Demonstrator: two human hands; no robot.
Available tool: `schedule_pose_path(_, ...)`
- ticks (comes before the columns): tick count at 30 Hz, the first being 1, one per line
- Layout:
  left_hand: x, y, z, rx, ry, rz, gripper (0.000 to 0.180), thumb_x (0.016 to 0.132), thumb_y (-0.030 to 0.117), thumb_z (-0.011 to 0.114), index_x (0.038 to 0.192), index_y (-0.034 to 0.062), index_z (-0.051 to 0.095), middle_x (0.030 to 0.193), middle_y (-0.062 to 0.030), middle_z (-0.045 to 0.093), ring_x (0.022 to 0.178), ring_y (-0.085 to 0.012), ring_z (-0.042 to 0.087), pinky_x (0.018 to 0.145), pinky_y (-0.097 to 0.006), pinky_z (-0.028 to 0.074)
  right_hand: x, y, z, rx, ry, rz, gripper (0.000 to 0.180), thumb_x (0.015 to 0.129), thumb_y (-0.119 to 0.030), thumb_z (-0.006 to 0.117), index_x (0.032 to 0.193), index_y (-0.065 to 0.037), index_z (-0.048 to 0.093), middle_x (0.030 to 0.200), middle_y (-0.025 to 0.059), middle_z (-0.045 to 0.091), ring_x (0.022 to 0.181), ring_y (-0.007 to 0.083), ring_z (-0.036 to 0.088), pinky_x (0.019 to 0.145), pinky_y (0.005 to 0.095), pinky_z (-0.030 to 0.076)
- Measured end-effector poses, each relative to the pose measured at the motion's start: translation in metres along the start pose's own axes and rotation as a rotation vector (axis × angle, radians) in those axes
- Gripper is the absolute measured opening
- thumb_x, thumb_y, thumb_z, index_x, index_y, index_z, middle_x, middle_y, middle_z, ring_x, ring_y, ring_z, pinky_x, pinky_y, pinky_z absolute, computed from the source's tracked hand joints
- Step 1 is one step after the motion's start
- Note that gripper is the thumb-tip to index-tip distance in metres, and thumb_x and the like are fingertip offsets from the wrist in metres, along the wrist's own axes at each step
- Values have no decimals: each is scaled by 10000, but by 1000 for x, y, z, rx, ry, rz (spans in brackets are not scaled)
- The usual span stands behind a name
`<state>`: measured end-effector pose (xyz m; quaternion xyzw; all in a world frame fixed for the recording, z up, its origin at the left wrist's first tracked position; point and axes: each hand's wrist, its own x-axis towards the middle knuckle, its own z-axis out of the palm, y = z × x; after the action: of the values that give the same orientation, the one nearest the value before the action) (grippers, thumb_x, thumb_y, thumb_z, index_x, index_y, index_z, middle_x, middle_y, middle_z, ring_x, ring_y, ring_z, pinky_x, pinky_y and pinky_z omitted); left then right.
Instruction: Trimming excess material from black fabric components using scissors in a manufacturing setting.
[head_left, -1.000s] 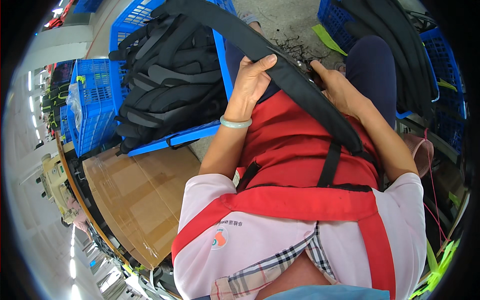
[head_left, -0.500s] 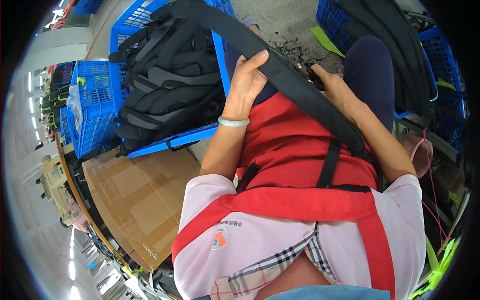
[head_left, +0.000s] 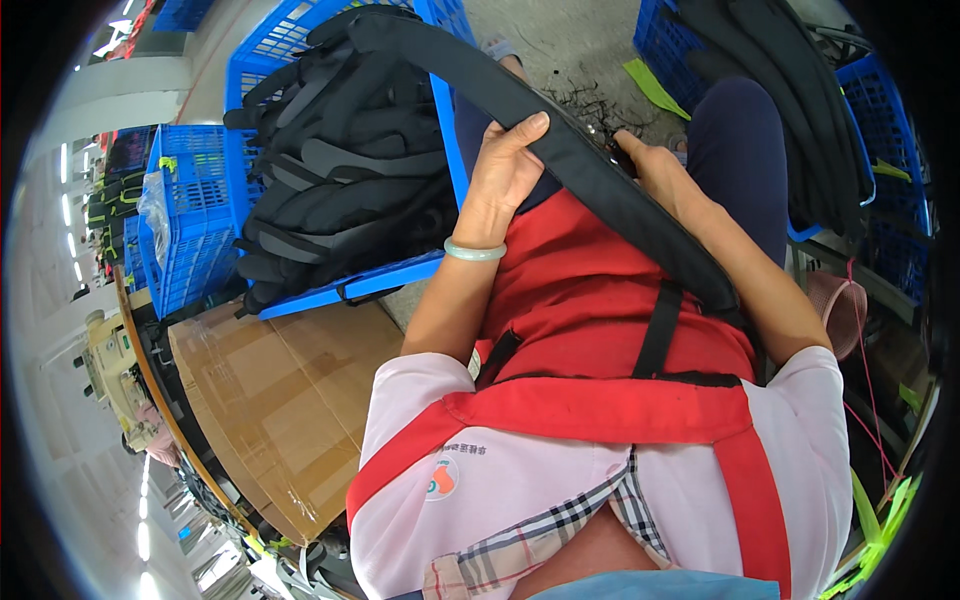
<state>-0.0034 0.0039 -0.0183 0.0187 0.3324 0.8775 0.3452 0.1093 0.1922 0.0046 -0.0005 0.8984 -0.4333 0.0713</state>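
Observation:
A long black padded strap (head_left: 590, 180), like a backpack shoulder strap, runs slantwise across my lap from the blue crate at upper left to my right forearm. My left hand (head_left: 506, 170) pinches its near edge, thumb on top. On the strap's far side my right hand (head_left: 668, 182) is closed around a small dark tool (head_left: 612, 150) with a glint of metal, close to the strap's edge. Most of that tool is hidden by the fingers and the strap, so its kind is unclear.
A blue plastic crate (head_left: 462, 190) at left holds a heap of similar black straps (head_left: 350, 165). More black straps (head_left: 800, 120) fill crates at right. Cardboard (head_left: 290, 400) lies at lower left. Dark thread scraps (head_left: 585, 108) litter the floor beyond my lap.
The strap and my left hand have shifted slightly right and down. My right hand and the small tool stay close to the strap's far edge.

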Motion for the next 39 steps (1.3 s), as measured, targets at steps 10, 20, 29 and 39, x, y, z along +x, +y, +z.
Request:
schedule_pose_path(10, 5, -2, 2, -14, -13, -55, 179, 819, -5, 706, 976, 56, 646, 952, -40, 660, 894, -178, 642, 856, -347, 519, 6, 25, 15, 108, 73, -38, 334, 817, -102, 657, 1086, 13, 497, 845, 311, 596, 888, 470, 592, 701, 472, 452)
schedule_pose_path(20, 2, -2, 5, 6, -3, -81, 187, 826, 12, 709, 994, 42, 633, 961, -55, 660, 902, -187, 645, 861, -353, 520, 16, 32, 24, 387, 104, -129, 306, 888, -241, 640, 1017, 15, 530, 811, 205, 628, 733, 321, 620, 671, 393, 467)
schedule_pose_path(29, 10, -9, 19, 182, -16, -156, 255, 870, 103, 691, 1094, 16, 605, 1057, -71, 657, 968, -186, 638, 893, -349, 505, 5, 2, -31, 648, 34, 108, 285, 856, -286, 717, 923, -57, 561, 701, -25, 513, 617, 56, 467, 545, 218, 366)
schedule_pose_path(39, 51, -36, 41, 319, -124, -238, 432, 960, 253, 594, 1303, 4, 510, 1135, -88, 625, 943, -166, 625, 793, -315, 514, -35, 41, -102, 951, 830, 159, 143, 830, -89, 716, 830, -85, 573, 677, -13, 540, 563, 72, 495, 510, 213, 366)
